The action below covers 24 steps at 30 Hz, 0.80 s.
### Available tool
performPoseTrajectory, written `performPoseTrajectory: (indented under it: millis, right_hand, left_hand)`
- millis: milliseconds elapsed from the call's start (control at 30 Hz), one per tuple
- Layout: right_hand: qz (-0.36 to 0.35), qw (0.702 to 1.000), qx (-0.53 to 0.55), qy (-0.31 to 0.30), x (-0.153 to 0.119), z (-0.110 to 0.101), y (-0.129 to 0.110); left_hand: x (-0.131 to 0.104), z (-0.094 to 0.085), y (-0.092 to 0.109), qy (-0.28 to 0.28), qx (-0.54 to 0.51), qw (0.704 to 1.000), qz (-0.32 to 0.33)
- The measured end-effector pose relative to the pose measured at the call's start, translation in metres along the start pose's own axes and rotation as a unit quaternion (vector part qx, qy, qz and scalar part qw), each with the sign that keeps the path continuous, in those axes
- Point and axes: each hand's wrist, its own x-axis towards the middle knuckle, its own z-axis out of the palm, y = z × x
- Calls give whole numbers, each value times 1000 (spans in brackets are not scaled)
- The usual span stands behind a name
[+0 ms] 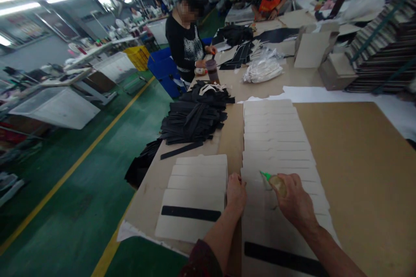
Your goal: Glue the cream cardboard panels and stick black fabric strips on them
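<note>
The bare left hand [236, 194] is loosely curled, knuckles forward; from here I can't make out whether its fingertips meet. Its bare forearm [219, 231] slants back behind those fingers, leftward. Apart from them, to their right, the bare right hand [294, 201] is bent round in a firm grip, its forearm [336, 246] trailing back and rightward behind the fingers.

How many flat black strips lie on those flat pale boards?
2: one flat black strip crosses the nearest flat pale board on the left; another black strip crosses the nearest pale board on the right. Overlapping boards may hide more.
</note>
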Motion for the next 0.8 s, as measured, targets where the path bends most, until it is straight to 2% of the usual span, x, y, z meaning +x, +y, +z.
performPoseTrajectory:
  millis: [167, 333, 500, 633, 800]
  right_hand:
    - [20, 999, 13, 29, -2, 2, -3]
    - [-8, 999, 47, -4, -1, 12, -26]
    - [-1, 999, 50, -9, 2, 15, -37]
    - [-21, 998, 51, -23, 1, 20, -48]
    - [-14, 999, 39, -3, -1, 19, -46]
  left_hand:
    - [1, 0, -1, -17, 3, 1000, -6]
    - [-1, 1, 1, -23, 15, 1000, -12]
    - [-4, -2, 5, -33, 24, 999, -7]
    - [-7, -6, 8, -38, 25, 999, -14]
    - [-9, -9, 9, -36, 21, 999, -5]
